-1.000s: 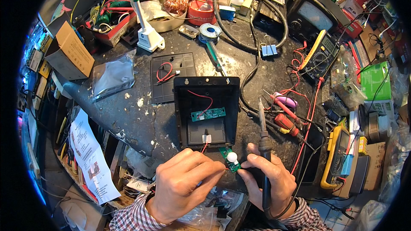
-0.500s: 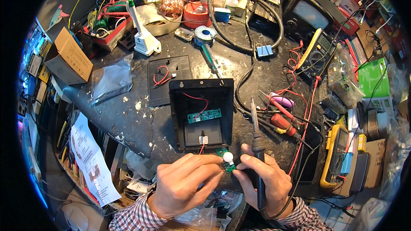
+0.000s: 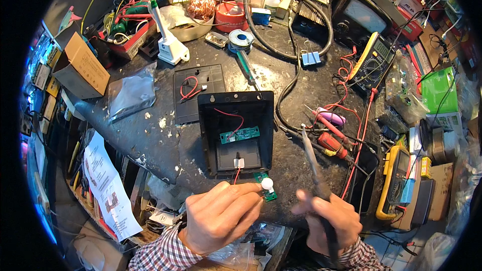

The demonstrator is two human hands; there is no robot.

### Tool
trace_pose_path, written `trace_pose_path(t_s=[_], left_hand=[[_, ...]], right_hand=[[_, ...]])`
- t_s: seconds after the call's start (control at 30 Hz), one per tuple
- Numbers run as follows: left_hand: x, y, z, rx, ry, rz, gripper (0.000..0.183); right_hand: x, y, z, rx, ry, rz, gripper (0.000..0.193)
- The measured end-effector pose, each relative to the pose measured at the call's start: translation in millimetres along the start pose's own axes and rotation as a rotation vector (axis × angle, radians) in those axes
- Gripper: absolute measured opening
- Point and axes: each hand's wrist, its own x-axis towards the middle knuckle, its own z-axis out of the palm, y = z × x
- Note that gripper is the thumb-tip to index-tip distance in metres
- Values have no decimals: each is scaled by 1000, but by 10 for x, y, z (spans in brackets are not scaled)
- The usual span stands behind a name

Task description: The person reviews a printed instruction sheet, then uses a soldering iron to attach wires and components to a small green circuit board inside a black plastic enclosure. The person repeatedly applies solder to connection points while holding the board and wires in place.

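My left hand (image 3: 221, 216) pinches the near left edge of a small green circuit board (image 3: 271, 197) that carries a white domed part (image 3: 267, 184). The fingertips are partly hidden behind the hand. In my right hand (image 3: 335, 223) is a soldering iron (image 3: 315, 168), its tip pointing up and away from the board; the hand is blurred. Just beyond the board stands an open black plastic housing (image 3: 269, 143) with another green circuit board (image 3: 246, 134) and a red wire inside. A short red wire (image 3: 237, 173) runs from the housing toward my left fingers.
Behind the housing lies a black cover plate (image 3: 183, 108) and a green-handled tool (image 3: 245, 68). To the right are red-handled tools (image 3: 331, 143), cables and two yellow multimeters (image 3: 374, 62). A printed sheet (image 3: 108, 190) hangs over the bench's left edge beside a cardboard box (image 3: 83, 70).
My right hand has moved right and away from the circuit board, carrying the soldering iron with it. My left hand stays on the board, almost unmoved.
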Motion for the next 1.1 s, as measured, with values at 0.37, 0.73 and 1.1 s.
trace_pose_path(t_s=[0.37,0.73,1.1], left_hand=[[1,37,25,-13,15,-32,15],[45,55,-26,-17,-17,-76,15],[85,93,-56,-46,-44,-141,14]], right_hand=[[-268,-60,-159,130,230,16,36],[-84,-23,-89,79,72,-61,32],[-58,-33,-86,66,24,-22,30]])
